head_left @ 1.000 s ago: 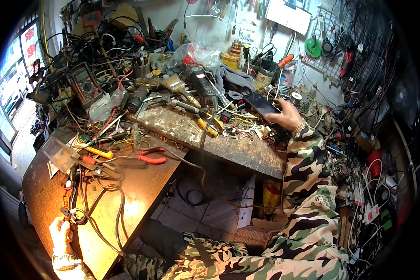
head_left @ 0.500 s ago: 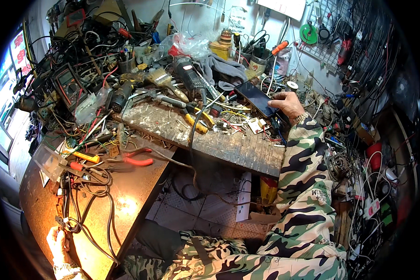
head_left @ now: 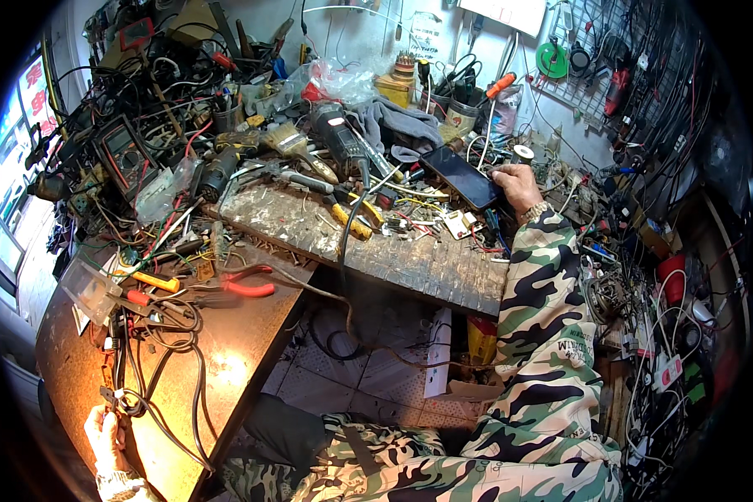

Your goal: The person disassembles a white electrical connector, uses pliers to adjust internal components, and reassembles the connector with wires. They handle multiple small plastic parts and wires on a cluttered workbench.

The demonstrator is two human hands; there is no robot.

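Note:
A black smartphone [head_left: 463,176] lies tilted among the tools at the far right of the bench, its screen dark with some glare. My right hand [head_left: 519,189] is at its right edge, fingers curled together with nothing visible in them. At the lower left, my left hand [head_left: 105,435] rests at the edge of the brown board. Its fingers are closed around a small dark piece, too hidden to name, beside a bundle of black cable [head_left: 197,386].
Red-handled pliers [head_left: 247,289] and a yellow-handled tool [head_left: 155,280] lie on the lit brown board [head_left: 251,335]. A worn wooden plank [head_left: 393,266] bears wire scraps and tools. Behind are a brush [head_left: 293,144], a multimeter [head_left: 124,159] and tangled cables.
My right hand has drawn back slightly to the right, its fingers moving from over the phone's screen to the phone's edge. My left hand stays in place.

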